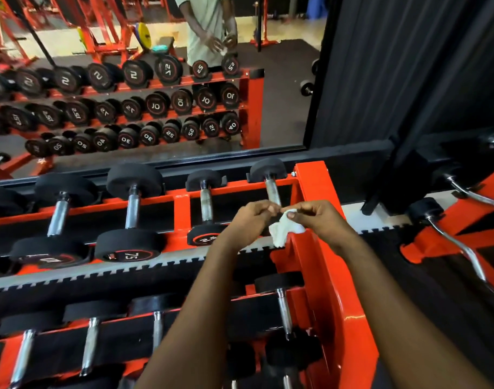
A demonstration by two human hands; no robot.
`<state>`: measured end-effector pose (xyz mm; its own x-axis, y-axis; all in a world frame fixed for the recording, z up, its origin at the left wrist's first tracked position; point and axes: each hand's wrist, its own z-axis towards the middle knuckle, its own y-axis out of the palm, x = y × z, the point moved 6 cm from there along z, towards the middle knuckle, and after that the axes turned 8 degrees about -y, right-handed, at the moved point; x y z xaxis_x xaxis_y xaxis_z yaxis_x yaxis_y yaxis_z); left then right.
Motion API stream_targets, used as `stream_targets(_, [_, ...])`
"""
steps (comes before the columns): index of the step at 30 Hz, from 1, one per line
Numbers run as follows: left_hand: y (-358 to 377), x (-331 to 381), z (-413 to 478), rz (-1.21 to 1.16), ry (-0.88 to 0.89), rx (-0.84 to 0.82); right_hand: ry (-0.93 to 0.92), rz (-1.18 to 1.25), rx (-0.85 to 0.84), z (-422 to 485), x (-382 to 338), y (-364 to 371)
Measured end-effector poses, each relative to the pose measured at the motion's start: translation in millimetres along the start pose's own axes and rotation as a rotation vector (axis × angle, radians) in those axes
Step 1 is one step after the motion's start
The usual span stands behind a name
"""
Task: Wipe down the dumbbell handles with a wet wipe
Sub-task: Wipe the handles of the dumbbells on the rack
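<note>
I see the orange steel tiered rack cradling black rubber-headed dumbbells with chrome handles; its lower tier is cut off at the frame edge. Over the top tier's rightmost dumbbell, whose near head is hidden, my left hand and right hand pinch a crumpled white wet wipe between curled fingertips.

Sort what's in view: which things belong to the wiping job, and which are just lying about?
Job: wipe, pinched by left hand and right hand; dumbbell handles on the rack.
Lying about: curl bars, mirror, curtain.
</note>
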<state>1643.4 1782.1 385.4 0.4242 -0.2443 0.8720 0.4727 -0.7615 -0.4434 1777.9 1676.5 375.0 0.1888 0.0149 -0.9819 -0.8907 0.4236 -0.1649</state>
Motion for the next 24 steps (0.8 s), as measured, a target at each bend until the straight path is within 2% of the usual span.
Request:
stream_targets(5, [-4.3, -23.1, -17.8, 0.146, -0.020, -0.113, 0.018, 0.048, 0.106, -17.6, -2.0, 25.4])
stream_targets(10, [-19.7, -42.7, -37.1, 0.090, -0.027, -0.148, 0.015, -0.044, 0.254, -30.6, -0.4, 48.3])
stream_targets(15, [-23.4, -73.3, -49.8, 0.215, -0.046, -0.219, 0.067, -0.059, 0.261, -46.5, 4.1, 76.2])
stream_targets(19, [-20.6, -79.8, -64.2, 0.075, -0.058, -0.235, 0.120, -0.059, 0.257, -58.8, 6.7, 89.3])
stream_targets(21, [-17.7, -83.8, -67.9, 0.059, -0.012, -0.280, 0.150, -0.054, 0.306, -67.2, 10.9, 92.5])
stream_targets(24, [-16.2, -84.3, -68.4, 0.165, 0.063, -0.282, 0.199, -0.048, 0.311, -79.6, 13.8, 92.9])
